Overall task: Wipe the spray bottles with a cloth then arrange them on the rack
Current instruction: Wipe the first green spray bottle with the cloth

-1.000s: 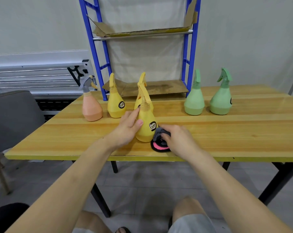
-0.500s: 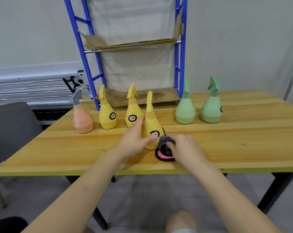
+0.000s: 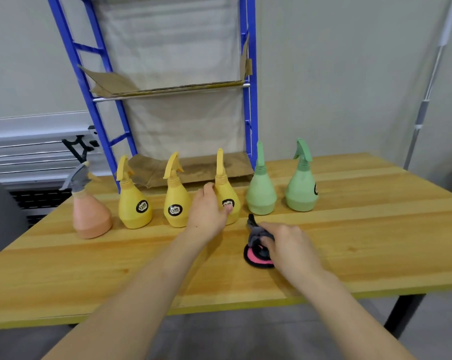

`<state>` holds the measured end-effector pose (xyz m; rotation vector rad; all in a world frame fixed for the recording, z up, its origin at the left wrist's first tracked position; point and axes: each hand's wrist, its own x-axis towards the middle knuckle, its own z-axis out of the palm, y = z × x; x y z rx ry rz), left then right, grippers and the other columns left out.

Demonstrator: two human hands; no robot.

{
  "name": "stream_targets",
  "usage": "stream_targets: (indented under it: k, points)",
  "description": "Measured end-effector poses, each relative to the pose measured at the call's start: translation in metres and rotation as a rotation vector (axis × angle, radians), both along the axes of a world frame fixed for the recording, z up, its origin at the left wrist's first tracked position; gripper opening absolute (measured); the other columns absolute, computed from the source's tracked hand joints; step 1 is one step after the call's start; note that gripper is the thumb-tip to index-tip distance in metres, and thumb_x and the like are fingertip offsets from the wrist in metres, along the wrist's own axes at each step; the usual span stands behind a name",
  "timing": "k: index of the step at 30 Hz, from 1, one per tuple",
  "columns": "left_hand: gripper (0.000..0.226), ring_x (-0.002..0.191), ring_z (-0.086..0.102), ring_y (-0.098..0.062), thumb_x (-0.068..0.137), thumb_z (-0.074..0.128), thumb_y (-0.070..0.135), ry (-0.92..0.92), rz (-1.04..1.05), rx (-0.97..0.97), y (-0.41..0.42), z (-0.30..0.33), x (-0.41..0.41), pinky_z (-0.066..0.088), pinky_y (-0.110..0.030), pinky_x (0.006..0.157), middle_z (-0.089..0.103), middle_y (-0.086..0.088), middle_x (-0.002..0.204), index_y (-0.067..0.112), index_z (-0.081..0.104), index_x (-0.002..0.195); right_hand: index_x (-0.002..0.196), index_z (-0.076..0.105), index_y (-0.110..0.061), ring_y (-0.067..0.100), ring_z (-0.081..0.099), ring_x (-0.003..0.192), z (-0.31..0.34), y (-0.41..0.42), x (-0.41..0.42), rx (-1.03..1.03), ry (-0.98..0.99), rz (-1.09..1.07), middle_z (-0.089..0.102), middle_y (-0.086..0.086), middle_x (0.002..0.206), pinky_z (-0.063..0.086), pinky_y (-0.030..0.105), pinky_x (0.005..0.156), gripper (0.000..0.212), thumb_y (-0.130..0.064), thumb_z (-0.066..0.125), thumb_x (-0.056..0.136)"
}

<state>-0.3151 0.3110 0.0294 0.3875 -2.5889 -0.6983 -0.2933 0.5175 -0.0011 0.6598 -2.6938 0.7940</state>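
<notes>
Six spray bottles (image 3: 177,201) front the rack (image 3: 167,89).

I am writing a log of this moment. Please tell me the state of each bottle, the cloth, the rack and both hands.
Pink bottle: upright, untouched.
Two left yellow bottles: upright, untouched.
Right yellow bottle: upright on table, gripped.
Two green bottles: upright, untouched.
Cloth: crumpled on table.
Rack: holds no bottles.
Left hand: gripping bottle.
Right hand: on cloth.

Left hand (image 3: 209,209) curled in a grip; right hand (image 3: 288,242) pressing down.
</notes>
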Motion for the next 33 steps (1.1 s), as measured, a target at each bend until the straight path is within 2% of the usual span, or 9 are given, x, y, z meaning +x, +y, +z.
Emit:
stream_targets:
  k: [6,13,17,19,21,24,25,29,33]
  points:
    - [0.075,0.13,0.054,-0.032,0.091,0.076,0.032,0.024,0.009,0.025,-0.002,0.0,-0.016,0.047,-0.044,0.107,0.053,-0.014,0.142,0.009,0.035,0.15,0.116,0.069,-0.032,0.027,0.067,0.093,0.0,-0.001,0.003,0.035,0.019,-0.037,0.072,-0.004,0.101,0.057,0.043,0.077,0.02,-0.028,0.062,0.097]
    - [0.073,0.128,0.056,-0.035,0.094,0.073,0.024,0.021,0.014,0.107,-0.002,0.006,-0.025,0.047,-0.043,0.103,0.054,-0.018,0.141,0.007,0.032,0.152,0.11,0.067,-0.032,0.026,0.067,0.092,0.004,-0.001,0.005,0.037,-0.006,-0.069,0.072,-0.005,0.096,0.057,0.044,0.075,0.015,-0.028,0.06,0.097]
    - [0.066,0.132,0.047,-0.033,0.092,0.075,0.023,0.24,0.028,0.101,0.005,0.003,-0.011,0.041,-0.043,0.111,0.051,-0.014,0.141,0.008,0.041,0.146,0.114,0.069,-0.031,0.027,0.067,0.091,0.003,0.008,0.007,0.03,0.028,-0.097,0.072,-0.004,0.099,0.056,0.042,0.074,0.018,-0.027,0.06,0.099]
    - [0.049,0.119,0.053,-0.023,0.095,0.071,0.024,0.376,-0.018,0.05,0.012,0.006,-0.004,0.046,-0.038,0.104,0.055,-0.007,0.128,0.013,0.049,0.137,0.113,0.069,-0.03,0.027,0.067,0.09,0.002,0.011,0.008,0.03,0.047,-0.105,0.072,-0.004,0.099,0.056,0.043,0.073,0.017,-0.027,0.06,0.099]
    - [0.03,0.102,0.058,-0.014,0.099,0.065,0.026,0.436,-0.102,0.065,0.024,0.016,0.001,0.049,-0.03,0.09,0.056,0.001,0.115,0.017,0.055,0.126,0.111,0.068,-0.031,0.027,0.067,0.089,0.002,0.013,0.009,0.038,0.066,-0.117,0.071,-0.005,0.097,0.055,0.041,0.07,0.015,-0.028,0.061,0.098]
    - [0.02,0.084,0.057,-0.002,0.1,0.062,0.031,0.425,-0.159,0.096,0.042,0.04,-0.007,0.045,-0.021,0.078,0.059,0.005,0.108,0.019,0.058,0.116,0.107,0.068,-0.031,0.027,0.067,0.087,0.003,0.014,0.01,0.043,0.075,-0.131,0.07,-0.005,0.096,0.053,0.039,0.067,0.011,-0.029,0.061,0.098]
    - [0.021,0.085,0.057,-0.002,0.1,0.063,0.033,0.417,-0.164,0.12,0.047,0.047,-0.013,0.045,-0.02,0.078,0.06,0.004,0.107,0.019,0.058,0.114,0.106,0.067,-0.031,0.028,0.066,0.087,0.003,0.014,0.01,0.042,0.073,-0.135,0.069,-0.005,0.095,0.053,0.039,0.067,0.01,-0.03,0.061,0.098]
    - [0.038,0.099,0.06,-0.019,0.092,0.07,0.046,0.341,-0.141,0.174,0.062,0.066,-0.044,0.051,-0.036,0.089,0.061,0.001,0.105,0.018,0.056,0.112,0.111,0.066,-0.03,0.026,0.066,0.09,0.0,0.015,0.008,0.038,0.064,-0.145,0.069,-0.005,0.099,0.053,0.039,0.068,0.013,-0.032,0.059,0.099]
    - [0.037,0.099,0.063,-0.02,0.089,0.074,0.046,0.228,-0.08,0.25,0.073,0.063,-0.062,0.054,-0.037,0.086,0.065,-0.002,0.109,0.022,0.052,0.107,0.125,0.066,-0.034,0.024,0.067,0.099,-0.003,0.017,0.006,0.009,0.043,-0.133,0.071,-0.007,0.111,0.054,0.038,0.076,0.026,-0.034,0.06,0.099]
